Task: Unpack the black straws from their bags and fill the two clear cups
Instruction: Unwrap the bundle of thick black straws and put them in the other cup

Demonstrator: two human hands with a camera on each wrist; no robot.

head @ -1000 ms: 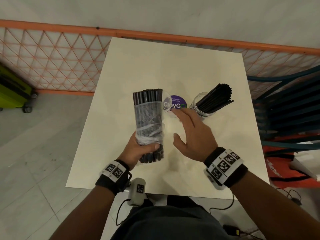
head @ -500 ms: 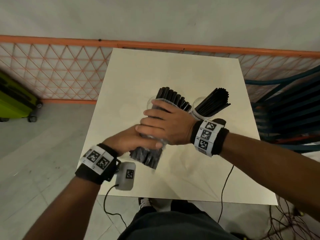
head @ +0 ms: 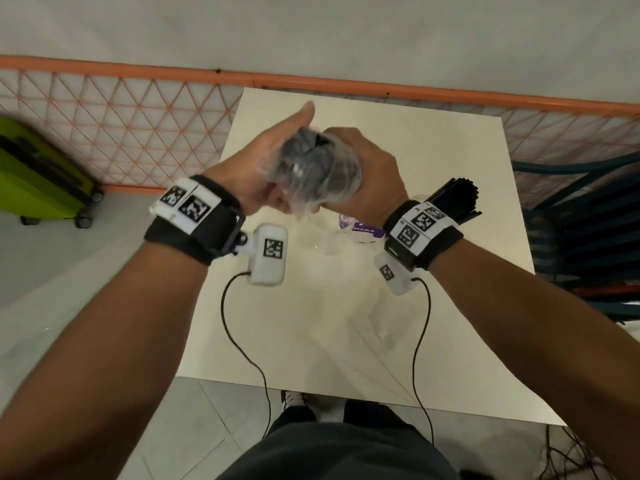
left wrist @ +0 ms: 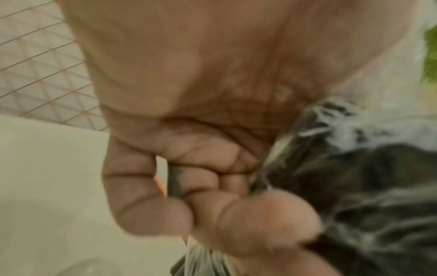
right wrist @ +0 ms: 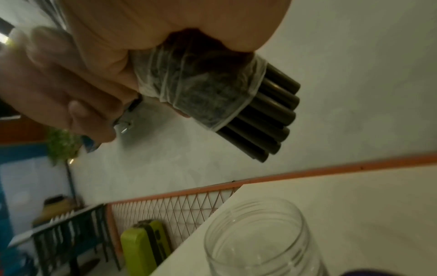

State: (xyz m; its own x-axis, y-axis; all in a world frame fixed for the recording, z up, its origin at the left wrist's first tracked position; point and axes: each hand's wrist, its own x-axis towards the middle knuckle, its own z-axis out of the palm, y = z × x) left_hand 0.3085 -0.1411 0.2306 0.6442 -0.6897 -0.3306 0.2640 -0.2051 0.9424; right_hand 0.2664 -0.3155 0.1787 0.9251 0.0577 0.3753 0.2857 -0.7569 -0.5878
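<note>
Gripping the bundle of black plastic straws (head: 320, 168) in its crinkled clear bag (head: 304, 202), both the left hand (head: 266, 171) and the right hand (head: 374, 181) are clamping round it, peeling the wrap off, judging a steady pull needed before filling the empty clear plastic cup (right wrist: 260, 240) near the table's (head: 346, 323) far edge

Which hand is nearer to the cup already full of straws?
Right. The right hand is just left of the full cup; the left hand is farther left, across the bagged straws.

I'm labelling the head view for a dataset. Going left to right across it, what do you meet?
Green suitcase → left hand → bagged straws → right hand → cup of black straws → stacked blue chairs.
</note>
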